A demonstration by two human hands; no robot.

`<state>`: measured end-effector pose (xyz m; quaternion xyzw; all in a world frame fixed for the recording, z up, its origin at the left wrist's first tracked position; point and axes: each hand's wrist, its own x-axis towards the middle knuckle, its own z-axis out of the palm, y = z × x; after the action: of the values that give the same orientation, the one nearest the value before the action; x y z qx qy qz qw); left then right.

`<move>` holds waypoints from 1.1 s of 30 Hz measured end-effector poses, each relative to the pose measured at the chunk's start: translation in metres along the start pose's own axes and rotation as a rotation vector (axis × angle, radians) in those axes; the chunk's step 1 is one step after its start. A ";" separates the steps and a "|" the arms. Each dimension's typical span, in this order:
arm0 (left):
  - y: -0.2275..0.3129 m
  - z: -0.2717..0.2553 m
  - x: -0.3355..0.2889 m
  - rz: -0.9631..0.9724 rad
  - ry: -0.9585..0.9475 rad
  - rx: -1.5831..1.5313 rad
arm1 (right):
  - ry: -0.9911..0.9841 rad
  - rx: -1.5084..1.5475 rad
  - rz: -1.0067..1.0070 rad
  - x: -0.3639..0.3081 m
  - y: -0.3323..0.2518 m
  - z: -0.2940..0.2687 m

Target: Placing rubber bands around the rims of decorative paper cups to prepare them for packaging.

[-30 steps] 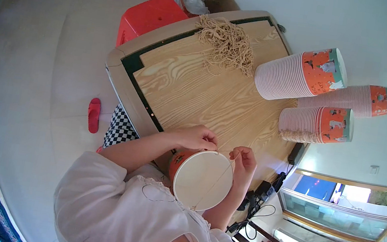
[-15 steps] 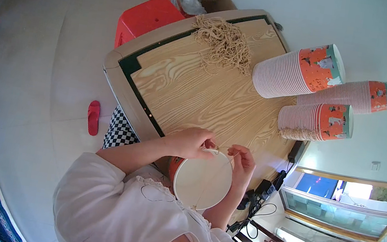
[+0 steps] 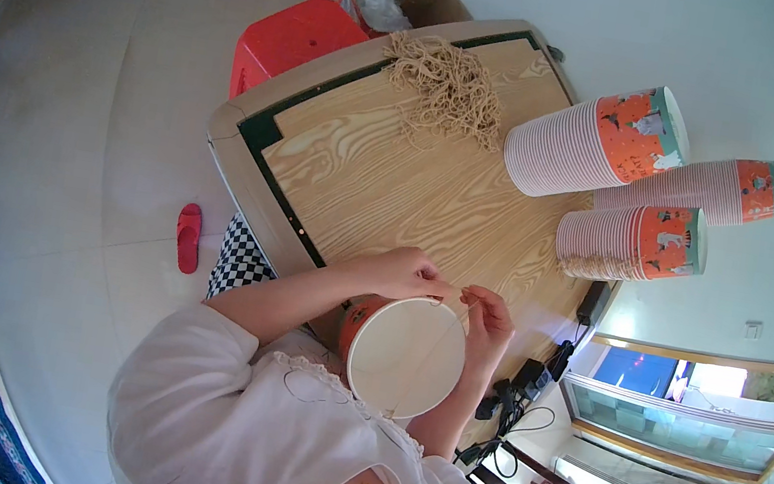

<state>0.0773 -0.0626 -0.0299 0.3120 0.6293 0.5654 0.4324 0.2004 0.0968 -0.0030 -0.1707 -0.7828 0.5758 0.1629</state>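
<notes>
A paper bucket (image 3: 408, 358) with a white inside and an orange printed outer wall is tilted against my body, its mouth facing up. A thin tan cord (image 3: 433, 356) crosses the mouth from the near rim to the far rim. Just beyond the far rim, my left hand (image 3: 405, 273) is closed in a pinch on the cord, one finger reaching toward the right hand. My right hand (image 3: 488, 319) pinches the cord too, at the far right of the rim. The exact knot or loop between the fingertips is too small to make out.
A tangled heap of tan cords (image 3: 451, 90) lies on the wooden table (image 3: 395, 193). Nested bucket stacks (image 3: 564, 148) lie on their sides at the right. Black cables and plugs (image 3: 508, 403) sit at the table's right edge. A red stool (image 3: 292, 40) stands beyond the left edge.
My left hand has lifted slightly off the far rim and shifted right, toward the right hand. The right hand has barely moved, and the bucket stays against my body.
</notes>
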 end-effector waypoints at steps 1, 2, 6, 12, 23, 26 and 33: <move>0.002 0.001 0.002 -0.030 -0.046 -0.027 | -0.009 -0.017 0.005 0.000 -0.001 0.001; -0.001 0.003 0.004 -0.031 -0.045 -0.028 | -0.010 -0.017 0.005 0.000 -0.001 0.001; -0.018 0.007 0.014 0.106 -0.017 -0.014 | -0.001 -0.060 0.009 0.000 -0.003 0.000; -0.026 0.002 0.007 0.139 -0.031 -0.007 | 0.022 -0.090 -0.004 -0.001 -0.004 -0.003; -0.006 -0.001 -0.052 0.300 0.218 0.406 | -0.110 0.091 0.026 -0.007 0.003 -0.019; 0.011 -0.004 -0.071 0.151 0.164 0.591 | -0.180 0.165 0.011 -0.009 0.001 -0.019; 0.032 -0.018 -0.071 0.135 0.493 0.742 | -0.191 -0.129 -0.106 -0.003 0.001 -0.016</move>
<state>0.0887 -0.1282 0.0151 0.3425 0.8518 0.3859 0.0906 0.2099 0.1093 0.0008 -0.0836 -0.8382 0.5283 0.1064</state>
